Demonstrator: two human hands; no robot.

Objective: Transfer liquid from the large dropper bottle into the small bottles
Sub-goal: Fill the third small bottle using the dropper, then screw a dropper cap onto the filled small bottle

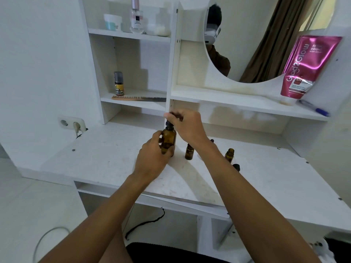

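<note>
A: OK, status on the hands?

B: Left hand (152, 158) is wrapped round the large dropper bottle (169, 140), fingers closed on the amber body, bottle upright on the white desk (114, 158). Right hand (187, 125) is above it, fingertips pinched on the black dropper cap (168, 124) at the bottle's neck.

A: Cap on or off?

B: Cap sits at the neck. Can't tell whether it's seated or partly lifted; the fingers cover the top of it.

A: Small bottles?

B: One small amber bottle (189, 152) stands just right of the large one, partly behind the right wrist. Can't tell if it's capped. A second small bottle (229, 153) stands further right, mouth open. Something dark and cap-like (236, 166) lies on the desk just in front of that one, mostly hidden by the right forearm. Another dark tip (212, 140) pokes out behind the wrist; can't identify it.

A: Liquid level?

B: Can't read it, glass is too dark.

A: Surroundings?

B: Shelf unit behind with a comb (138, 98) and a small spray can (119, 83). Pink tube (307, 67) leaning on the right shelf, blue pen (313, 108) beside it. Round mirror (256, 38) above.
</note>
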